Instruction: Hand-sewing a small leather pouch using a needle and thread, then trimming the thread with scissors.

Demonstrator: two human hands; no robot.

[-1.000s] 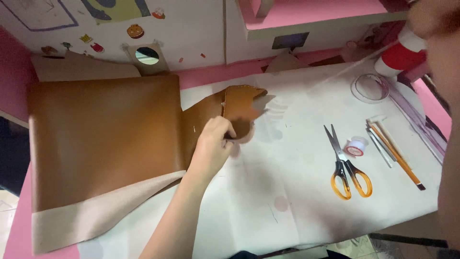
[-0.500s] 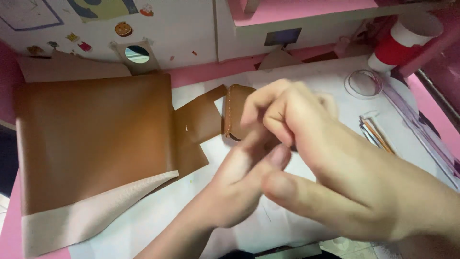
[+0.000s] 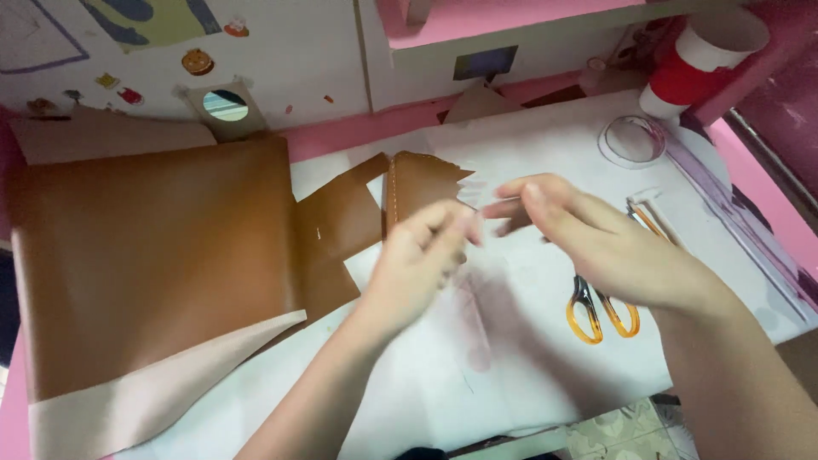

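While both hands meet above the white paper (image 3: pixel 511 375) on the desk (image 3: pixel 771 213), something small sits between their fingertips — too blurred to tell what. The left hand (image 3: pixel 417 264) has its fingers curled together in a pinch; the right hand (image 3: pixel 596 238) reaches in from the right with fingers stretched toward the left one, tips nearly touching it. Just behind them lies a stitched brown piece (image 3: pixel 417 187) with a jagged edge, beside a larger brown scrap (image 3: pixel 336 226) and a big brown sheet (image 3: pixel 145 255) — its pale underside folded up at the bottom. Orange-handled scissors (image 3: pixel 596 315) lie under the right hand. A red-and-white cup (image 3: pixel 699 60) stands at the far right.
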